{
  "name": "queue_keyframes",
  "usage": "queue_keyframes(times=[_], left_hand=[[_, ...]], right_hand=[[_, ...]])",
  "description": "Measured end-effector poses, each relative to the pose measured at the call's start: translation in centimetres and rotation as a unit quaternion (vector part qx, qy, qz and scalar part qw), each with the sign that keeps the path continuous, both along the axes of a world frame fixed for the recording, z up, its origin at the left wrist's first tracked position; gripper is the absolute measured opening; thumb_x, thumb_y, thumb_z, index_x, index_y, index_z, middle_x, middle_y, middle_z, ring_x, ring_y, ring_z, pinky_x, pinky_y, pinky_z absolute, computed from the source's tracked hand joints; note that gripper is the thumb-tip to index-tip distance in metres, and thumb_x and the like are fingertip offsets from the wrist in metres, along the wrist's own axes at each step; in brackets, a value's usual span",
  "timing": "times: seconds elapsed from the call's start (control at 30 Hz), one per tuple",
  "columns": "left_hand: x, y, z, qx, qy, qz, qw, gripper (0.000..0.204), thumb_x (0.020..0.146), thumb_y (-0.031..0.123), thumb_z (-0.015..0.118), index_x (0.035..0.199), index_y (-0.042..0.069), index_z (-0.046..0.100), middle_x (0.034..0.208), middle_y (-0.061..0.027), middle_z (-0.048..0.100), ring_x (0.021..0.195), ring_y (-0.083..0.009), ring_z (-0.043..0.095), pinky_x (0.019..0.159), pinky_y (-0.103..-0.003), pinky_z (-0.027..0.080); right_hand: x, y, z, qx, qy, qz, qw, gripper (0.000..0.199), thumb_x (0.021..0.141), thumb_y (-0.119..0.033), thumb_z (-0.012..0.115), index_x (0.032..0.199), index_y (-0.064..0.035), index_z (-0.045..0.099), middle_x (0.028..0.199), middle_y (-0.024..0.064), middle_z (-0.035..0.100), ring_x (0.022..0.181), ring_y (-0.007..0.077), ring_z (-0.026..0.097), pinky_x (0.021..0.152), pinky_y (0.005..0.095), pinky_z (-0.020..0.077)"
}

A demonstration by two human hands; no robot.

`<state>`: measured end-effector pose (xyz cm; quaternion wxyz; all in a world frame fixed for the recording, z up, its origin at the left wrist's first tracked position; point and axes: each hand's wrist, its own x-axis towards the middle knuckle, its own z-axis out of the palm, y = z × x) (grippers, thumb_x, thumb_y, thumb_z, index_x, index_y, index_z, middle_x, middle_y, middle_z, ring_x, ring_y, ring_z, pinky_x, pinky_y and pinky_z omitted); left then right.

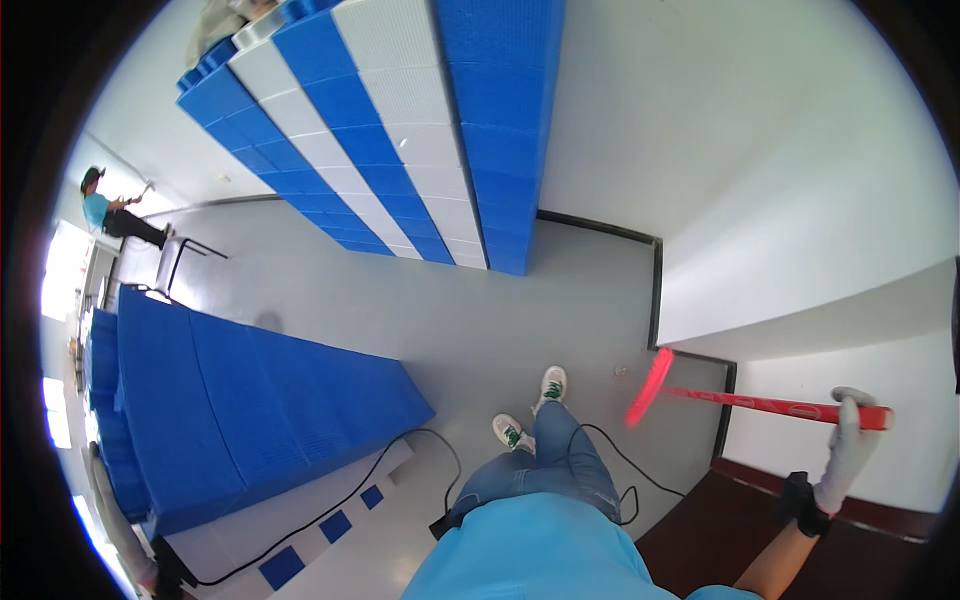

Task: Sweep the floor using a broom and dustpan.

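Note:
My right hand (850,440), in a pale glove with a black wristband, is closed around the upper end of a red broom (760,402). Its long handle reaches leftward, and the narrow red head, slightly blurred, hangs over the grey floor near the wall corner. At the far left rim my gloved left hand (122,525) lies stretched along the studded side of a stack of large blue blocks (250,400). Its fingers look extended, though the lens edge distorts them.
A tall blue and white striped block wall (400,140) stands ahead. Black cables (370,485) cross near my legs. White walls with dark skirting (655,290) stand at the right, above a dark brown surface (720,540). Another person (115,212) is far left beside a chair (180,255).

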<state>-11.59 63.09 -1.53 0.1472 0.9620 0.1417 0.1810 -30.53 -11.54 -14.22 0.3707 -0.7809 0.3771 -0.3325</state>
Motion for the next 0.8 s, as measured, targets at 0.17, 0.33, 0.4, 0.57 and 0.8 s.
queue_keyframes(times=[0.17,0.33,0.4,0.57,0.8], left_hand=[[0.9,-0.8,-2.1,-0.047,-0.078,0.003,0.996,0.067,0.091,0.041,0.048,0.143,0.006,0.023,0.145,-0.0143,0.03,0.13,-0.027,0.036,0.109,-0.037,0.028],[-2.4,-3.1,-3.0,-0.026,-0.15,0.088,0.984,0.053,0.097,0.034,0.039,0.142,0.005,0.029,0.145,-0.0116,0.033,0.132,-0.0229,0.033,0.109,-0.034,0.024],[-4.1,-3.9,-3.6,-0.001,-0.134,0.094,0.986,0.056,0.096,0.037,0.041,0.141,0.006,0.032,0.143,-0.0125,0.035,0.133,-0.024,0.031,0.109,-0.035,0.025],[-8.9,-7.3,-3.7,0.089,-0.067,0.097,0.989,0.057,0.094,0.041,0.041,0.14,0.009,0.034,0.142,-0.0135,0.035,0.133,-0.0253,0.031,0.109,-0.037,0.024],[-12.6,-17.9,-1.1,0.095,-0.034,0.067,0.993,0.052,0.089,0.048,0.049,0.129,0.015,0.052,0.134,-0.0128,0.048,0.12,-0.03,0.047,0.102,-0.043,0.032]], right_hand=[[3.2,4.7,4.1,-0.05,-0.125,0.051,0.99,0.009,0.078,0.003,0.048,0.085,0.0034,0.054,0.082,0.0134,0.06,0.075,0.0172,0.056,0.069,0.0275,0.0442],[9.6,6.9,4.7,0.037,-0.183,0.142,0.972,0.008,0.073,0.006,0.048,0.078,0.0038,0.054,0.078,0.0161,0.06,0.071,0.0216,0.058,0.071,0.0328,0.0485],[12.7,6.6,3.4,0.069,-0.221,0.137,0.963,0.006,0.075,0.004,0.051,0.078,0.0035,0.056,0.077,0.0136,0.061,0.072,0.0197,0.059,0.072,0.0305,0.0469],[19.2,3.5,-2.3,0.201,-0.226,0.169,0.938,0.006,0.08,-0.001,0.055,0.082,0.0006,0.06,0.08,0.0105,0.064,0.064,0.0124,0.057,0.063,0.0236,0.0449],[24.9,-0.3,-16.3,0.366,-0.149,0.143,0.907,0.012,0.085,-0.011,0.059,0.092,-0.0006,0.062,0.083,0.0093,0.066,0.045,0.0079,0.051,0.037,0.0206,0.0384]])
